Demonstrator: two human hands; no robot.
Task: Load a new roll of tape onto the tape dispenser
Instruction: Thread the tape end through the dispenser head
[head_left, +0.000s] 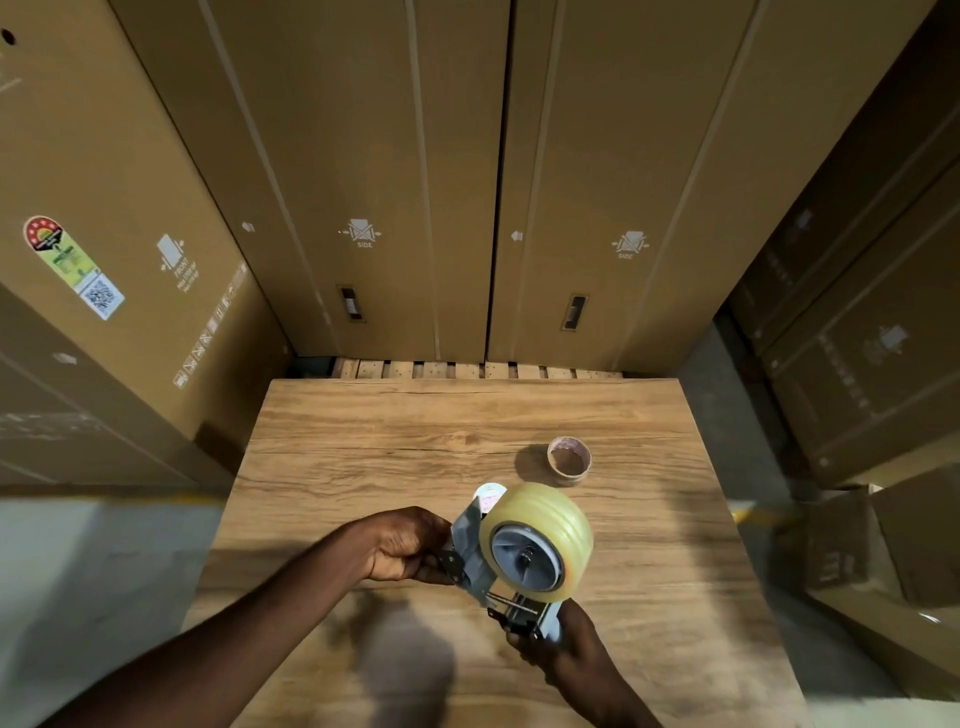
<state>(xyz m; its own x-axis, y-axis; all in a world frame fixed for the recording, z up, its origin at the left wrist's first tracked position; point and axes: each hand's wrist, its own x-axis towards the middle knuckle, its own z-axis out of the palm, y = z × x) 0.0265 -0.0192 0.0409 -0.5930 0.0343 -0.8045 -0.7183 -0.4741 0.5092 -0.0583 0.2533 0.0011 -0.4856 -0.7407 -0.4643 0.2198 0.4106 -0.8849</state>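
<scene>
cardboard boxes (363, 156) wall the wooden bench (415, 431). new roll (537, 538) sits on the dispenser (519, 608); right hand (561, 647) grips its handle, left hand (408, 545) pinches the front plate. best held steady while threading tape.

Table (363, 431): centre, boxes (363, 156) beyond its far edge.
Empty core (569, 459): on table, far right.
Dispenser (493, 566): above table's near part.
Tape roll (540, 535): on dispenser.
Left hand (402, 545): at dispenser's left.
Right hand (566, 649): at its near end.
</scene>
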